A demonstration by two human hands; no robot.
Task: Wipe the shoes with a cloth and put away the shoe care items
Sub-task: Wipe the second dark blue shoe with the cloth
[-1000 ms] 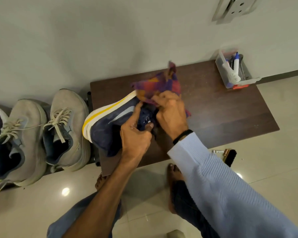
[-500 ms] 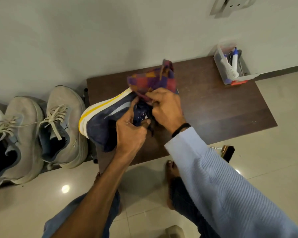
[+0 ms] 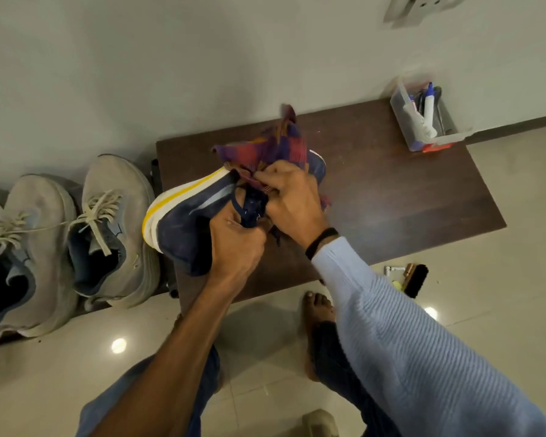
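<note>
left grip [image 3: 234, 244]: clamped on the shoe [image 3: 186, 222] at its collar.
right grip [image 3: 292, 197]: pinches the cloth [image 3: 284, 146] against the upper.
shoe position: on its side over the table's [image 3: 407, 200] left end, sole toward the wall.
handling: shoe likely light, with a soft upper and firm sole; the collar looks the steadiest hold. Cloth limp, best wadded.
box [image 3: 402, 121]: clear, far right corner; pens [image 3: 428, 108] inside.
brush [image 3: 418, 280]: on the floor, not yet stored.

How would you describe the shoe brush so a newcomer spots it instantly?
Start at the dark wooden bench. On the floor by its near right edge, past the light blue sleeve, lies the shoe brush. It alone has black bristles; the bits beside it are small, white and yellow.
</note>
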